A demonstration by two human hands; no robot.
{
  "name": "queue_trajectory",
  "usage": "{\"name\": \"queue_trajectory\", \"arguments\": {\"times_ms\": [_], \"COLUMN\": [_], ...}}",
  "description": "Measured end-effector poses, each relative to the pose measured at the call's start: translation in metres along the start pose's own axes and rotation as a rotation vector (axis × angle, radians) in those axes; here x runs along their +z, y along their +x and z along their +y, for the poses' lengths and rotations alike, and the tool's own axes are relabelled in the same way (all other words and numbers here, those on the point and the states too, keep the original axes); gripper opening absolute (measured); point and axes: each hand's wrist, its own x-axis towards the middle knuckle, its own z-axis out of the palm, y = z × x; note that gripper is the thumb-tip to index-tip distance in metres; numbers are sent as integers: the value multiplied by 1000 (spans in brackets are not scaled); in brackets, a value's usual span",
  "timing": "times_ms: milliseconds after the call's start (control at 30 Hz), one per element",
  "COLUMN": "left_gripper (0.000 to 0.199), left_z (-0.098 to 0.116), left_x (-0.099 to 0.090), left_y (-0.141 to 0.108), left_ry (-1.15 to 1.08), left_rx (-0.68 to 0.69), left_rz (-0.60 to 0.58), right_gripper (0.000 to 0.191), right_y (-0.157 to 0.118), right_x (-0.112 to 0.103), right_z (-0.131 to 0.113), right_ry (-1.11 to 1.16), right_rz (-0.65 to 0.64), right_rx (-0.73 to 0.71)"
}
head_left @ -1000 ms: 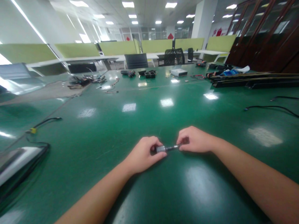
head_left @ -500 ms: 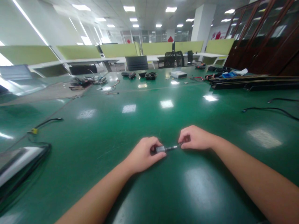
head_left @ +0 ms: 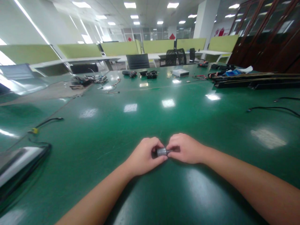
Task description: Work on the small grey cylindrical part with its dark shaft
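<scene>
A short screwdriver-like tool (head_left: 161,152) has a silver cylindrical body, dark at its left end, and a thin shaft pointing right. Its exact kind is too small to make out. My left hand (head_left: 142,156) is closed around the body, thumb in front and fingers behind. Close against it, my right hand (head_left: 186,148) pinches the shaft just beyond the body. Those fingers hide most of the shaft and its tip. Both hands are low over the green tabletop (head_left: 145,125), near its front middle.
A white-edged device (head_left: 25,162) with a black cable lies at the left. Black cables (head_left: 274,108) lie at the right. Farther back are a white box (head_left: 180,72), dark long strips (head_left: 255,80) and a heap of parts (head_left: 86,80).
My right hand has moved left and slightly down, from the far end of the shaft to beside the silver body. My left hand has stayed in place, still holding the tool.
</scene>
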Motion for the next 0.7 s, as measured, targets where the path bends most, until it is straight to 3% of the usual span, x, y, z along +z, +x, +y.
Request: {"name": "queue_trajectory", "arguments": {"times_ms": [200, 400, 700], "left_gripper": [36, 21, 21], "left_z": [1, -3, -2], "left_x": [3, 4, 5], "left_y": [4, 5, 5], "left_ry": [24, 21, 18], "left_rx": [13, -7, -14], "left_rz": [-19, -26, -8], "right_gripper": [12, 13, 11], "right_y": [-3, -3, -4], "right_x": [-3, -2, -2], "right_z": [5, 4, 4], "right_ry": [-44, -26, -8], "right_rz": [0, 9, 17], "right_rx": [-23, -19, 21]}}
